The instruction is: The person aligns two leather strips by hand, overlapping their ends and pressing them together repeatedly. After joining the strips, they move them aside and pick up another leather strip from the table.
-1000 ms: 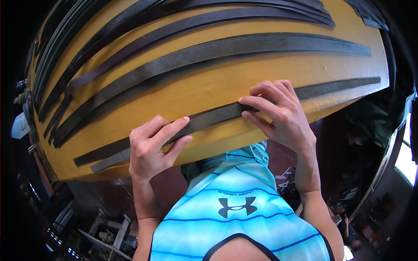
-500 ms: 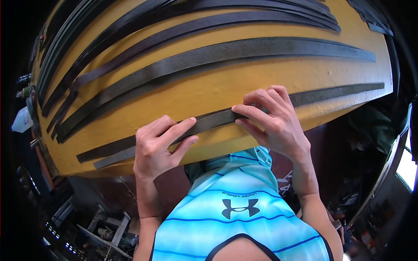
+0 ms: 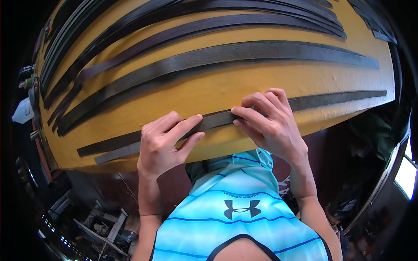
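Observation:
Two long, dark, flat strips, leather-like in look, lie along the near edge of a yellow tabletop, one largely on top of the other. At the left their ends part: the darker strip (image 3: 109,144) lies farther from me and the greyer strip (image 3: 118,153) nearer. My left hand (image 3: 163,141) grips the strips left of the middle, index finger on the far edge and thumb on the near edge. My right hand (image 3: 272,124) pinches them a short way to the right, its other fingers curled. A short stretch of strip shows between the hands.
A wider dark strip (image 3: 217,52) curves across the yellow tabletop (image 3: 217,89) beyond my hands. Bundles of similar strips (image 3: 209,24) lie behind it, with more dark pieces (image 3: 375,21) at the far right corner. A wooden rack (image 3: 104,228) stands below left.
My left hand has shifted slightly right along the strips, closer to my right hand. The right hand keeps nearly the same place, and the view has tilted a little.

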Demonstrator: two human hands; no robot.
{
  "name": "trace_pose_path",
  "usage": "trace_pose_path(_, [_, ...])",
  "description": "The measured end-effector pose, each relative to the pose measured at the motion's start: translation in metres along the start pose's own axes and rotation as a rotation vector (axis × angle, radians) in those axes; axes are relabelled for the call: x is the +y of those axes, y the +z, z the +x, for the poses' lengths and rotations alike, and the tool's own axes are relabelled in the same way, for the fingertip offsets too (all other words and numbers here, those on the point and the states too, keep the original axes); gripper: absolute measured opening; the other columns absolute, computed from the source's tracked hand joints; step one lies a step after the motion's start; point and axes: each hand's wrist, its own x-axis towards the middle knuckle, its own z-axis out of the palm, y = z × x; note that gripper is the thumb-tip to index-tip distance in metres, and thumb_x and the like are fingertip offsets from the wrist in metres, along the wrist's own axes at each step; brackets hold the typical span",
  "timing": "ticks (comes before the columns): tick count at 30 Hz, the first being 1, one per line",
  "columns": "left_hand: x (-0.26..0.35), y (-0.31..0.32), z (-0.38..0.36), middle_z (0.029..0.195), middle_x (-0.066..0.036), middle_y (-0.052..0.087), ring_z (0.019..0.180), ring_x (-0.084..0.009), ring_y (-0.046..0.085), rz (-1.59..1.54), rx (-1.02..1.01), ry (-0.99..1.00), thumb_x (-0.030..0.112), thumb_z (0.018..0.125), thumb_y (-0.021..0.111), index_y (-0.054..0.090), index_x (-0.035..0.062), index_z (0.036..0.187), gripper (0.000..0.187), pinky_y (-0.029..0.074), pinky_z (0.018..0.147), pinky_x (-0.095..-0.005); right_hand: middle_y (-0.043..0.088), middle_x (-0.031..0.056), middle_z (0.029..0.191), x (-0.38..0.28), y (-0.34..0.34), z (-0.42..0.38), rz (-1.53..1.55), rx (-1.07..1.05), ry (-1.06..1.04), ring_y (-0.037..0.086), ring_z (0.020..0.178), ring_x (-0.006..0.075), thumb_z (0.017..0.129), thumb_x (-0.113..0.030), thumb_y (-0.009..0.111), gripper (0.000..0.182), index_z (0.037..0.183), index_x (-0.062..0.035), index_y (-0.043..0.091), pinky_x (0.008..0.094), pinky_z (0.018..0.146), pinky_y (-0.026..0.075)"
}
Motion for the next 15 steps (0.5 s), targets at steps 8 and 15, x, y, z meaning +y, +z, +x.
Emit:
trace_pose_path(8, [0.0033, 0.0001, 0.0048, 0.074, -0.004, 0.058, 0.060, -0.0214, 0.059, 0.026, -0.011, -0.010, 0.012, 0.074, 0.091, 0.080, 0.0077, 0.104, 0.032, 0.048, 0.054, -0.0350, 0.064, 0.0017, 0.103, -0.0044, 0.0066, 0.0015, -0.001, 0.001, -0.011, 0.062, 0.093, 0.0223, 0.087, -0.013, 0.080, 0.023, 0.109, -0.0120, 0.074, 0.0438, 0.099, 0.044])
trace_pose_path(15, [0.0011, 0.0032, 0.0041, 0.072, -0.005, 0.057, 0.059, -0.0216, 0.057, 0.003, -0.001, 0.004, 0.009, 0.072, 0.092, 0.081, 0.0069, 0.107, 0.036, 0.044, 0.053, -0.0338, 0.064, 0.0028, 0.104, -0.0074, 0.0071, 0.0008, -0.016, -0.018, 0.011, 0.061, 0.092, 0.0223, 0.086, -0.012, 0.080, 0.027, 0.112, -0.0108, 0.074, 0.0442, 0.099, 0.044])
